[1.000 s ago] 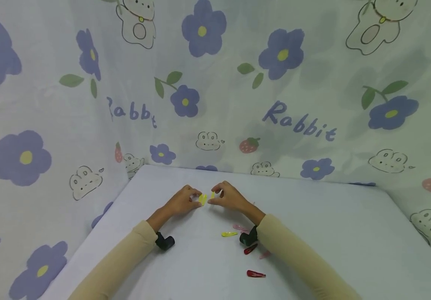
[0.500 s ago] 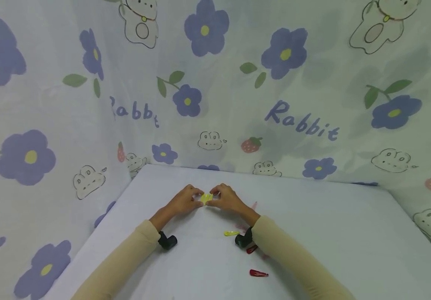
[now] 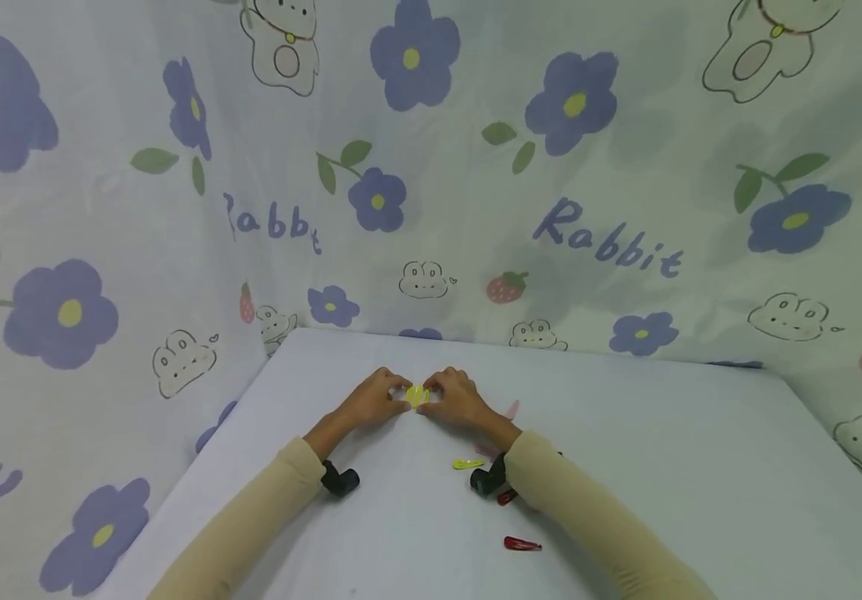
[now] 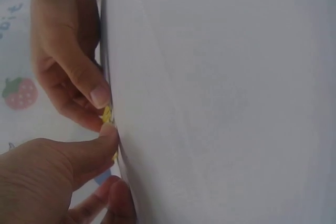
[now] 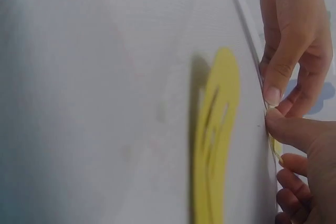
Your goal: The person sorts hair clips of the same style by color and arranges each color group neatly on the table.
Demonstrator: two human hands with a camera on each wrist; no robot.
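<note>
Several yellow hair clips [image 3: 418, 397] stand side by side in a tight row toward the far part of the white table. My left hand [image 3: 373, 398] pinches the row's left side between thumb and index finger. On the right side, my right hand [image 3: 459, 398] grips the clips with thumb and fingertip. The fingertips of both hands nearly meet around the row. In the left wrist view, only a sliver of the yellow clips [image 4: 107, 114] shows between the fingers. A separate yellow hair clip [image 5: 218, 135] lies flat near the right wrist.
Nearer on the white table [image 3: 401, 533] lie a red hair clip [image 3: 523, 544] and a dark red clip [image 3: 507, 497], the latter partly behind the right wrist camera [image 3: 488, 478]. A pink clip [image 3: 512, 410] lies beside the right forearm. A patterned cloth [image 3: 461, 208] hangs behind.
My right hand has moved left with a yellow clip, closing the gap to the clips in my left hand. The clips now stand together in one row. The loose clips lie still.
</note>
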